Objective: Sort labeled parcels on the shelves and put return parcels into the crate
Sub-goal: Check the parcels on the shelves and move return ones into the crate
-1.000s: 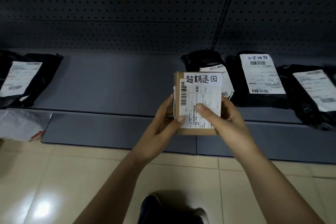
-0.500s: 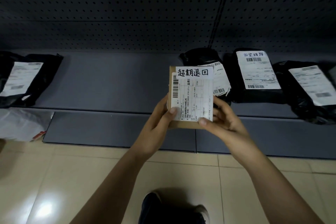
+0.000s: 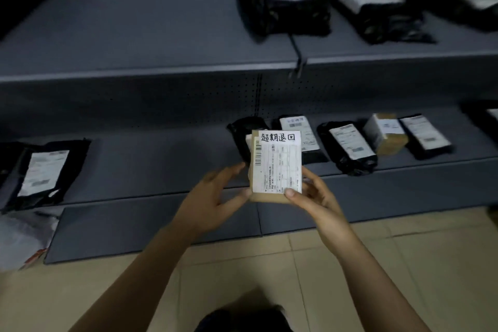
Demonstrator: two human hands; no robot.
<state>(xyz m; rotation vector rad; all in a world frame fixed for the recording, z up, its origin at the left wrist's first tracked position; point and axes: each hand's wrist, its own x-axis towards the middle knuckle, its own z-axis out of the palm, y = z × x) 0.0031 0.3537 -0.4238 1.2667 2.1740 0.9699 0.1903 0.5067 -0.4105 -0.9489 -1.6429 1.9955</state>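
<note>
The left hand (image 3: 215, 197) and right hand (image 3: 315, 197) grip the small brown cardboard box with a white label (image 3: 277, 167), held upright in front of the grey lower shelf (image 3: 148, 164). That shelf holds black bagged parcels (image 3: 347, 148) and a brown carton (image 3: 388, 135). Unlike the earlier frame, the grey upper shelf (image 3: 134, 43), holding dark parcels (image 3: 283, 0), is now in view.
</note>
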